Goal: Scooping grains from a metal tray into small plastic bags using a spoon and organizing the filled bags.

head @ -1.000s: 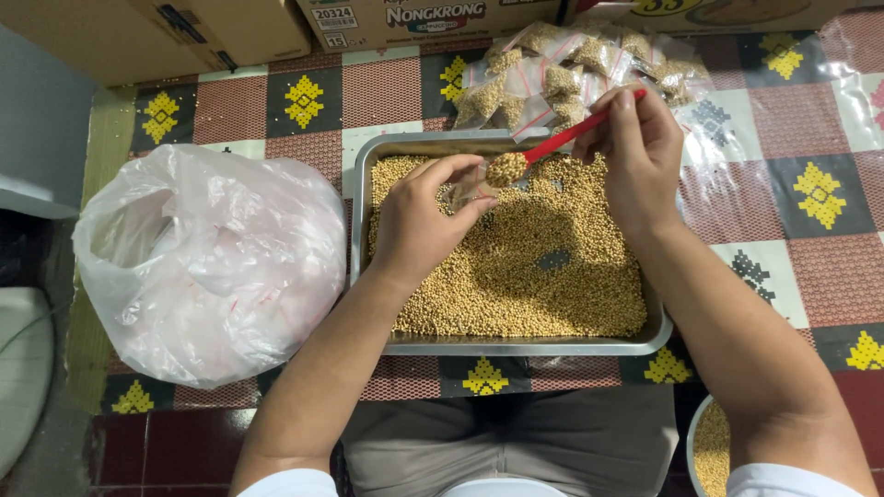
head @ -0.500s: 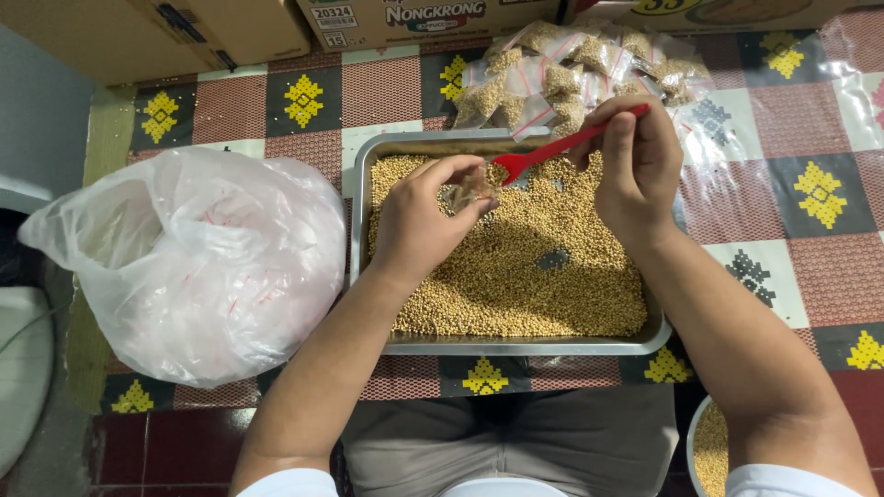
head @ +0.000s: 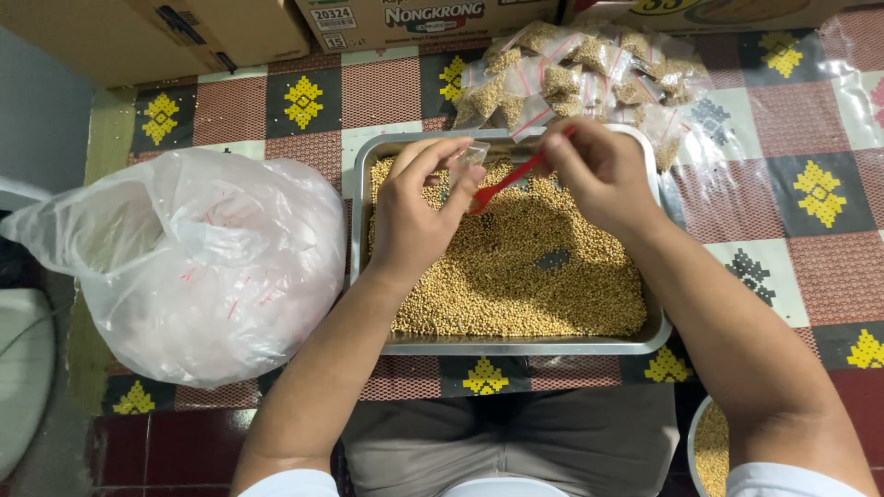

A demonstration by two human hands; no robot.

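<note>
A metal tray (head: 516, 345) full of small yellow-brown seeds (head: 516, 267) lies on the patterned cloth in front of me. My left hand (head: 419, 216) holds a small clear plastic bag (head: 470, 158) upright over the far part of the tray. My right hand (head: 594, 170) grips a red plastic spoon (head: 502, 184), its bowl down at the bag's mouth beside my left fingers. Beyond the tray sits a heap of small filled clear packets (head: 589, 78).
A big white plastic bag (head: 203, 267) lies left of the tray. Cardboard boxes (head: 433, 18) line the far edge. A round container of seeds (head: 714, 451) shows at the bottom right, by my knee. The chequered cloth (head: 810, 193) stretches to the right.
My right hand has swung the red spoon from the far right of the tray leftward and down to the small bag held by my left hand. My left hand stayed in place.
</note>
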